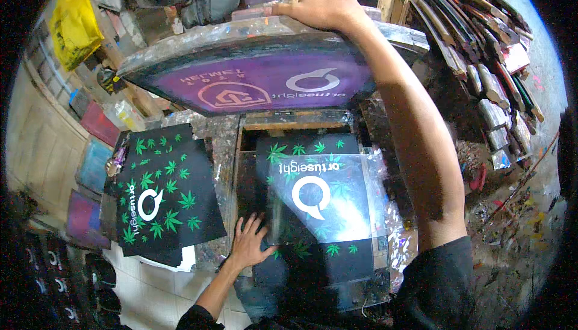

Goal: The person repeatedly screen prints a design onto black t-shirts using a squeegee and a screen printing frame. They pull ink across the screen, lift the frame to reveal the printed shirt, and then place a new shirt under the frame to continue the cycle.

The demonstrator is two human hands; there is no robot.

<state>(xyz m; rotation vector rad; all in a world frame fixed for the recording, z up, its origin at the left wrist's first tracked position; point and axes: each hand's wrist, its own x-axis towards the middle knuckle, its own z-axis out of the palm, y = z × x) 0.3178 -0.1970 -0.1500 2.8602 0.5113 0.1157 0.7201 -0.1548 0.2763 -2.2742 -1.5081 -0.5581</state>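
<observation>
A screen printing frame (pixel 274 35) with purple mesh is tilted up at the far side, and my right hand (pixel 325 8) is closed over its top rail. Below it, a black sheet with green leaf prints (pixel 301 268) lies on the printing board. Over that sheet rests a clear plastic film (pixel 355 209) bearing a white ring-shaped logo and lettering, with light glaring off it. My left hand (pixel 250 243) lies flat with fingers spread at the left edge of the black sheet, its thumb near the film's lower left corner.
Left of the board is a stack of black leaf-printed sheets (pixel 171 203) with a white logo. Wooden-handled squeegees (pixel 475 35) are piled at the far right. A yellow bag (pixel 75 26) hangs at the far left. Paint spots cover the worktable (pixel 217 143).
</observation>
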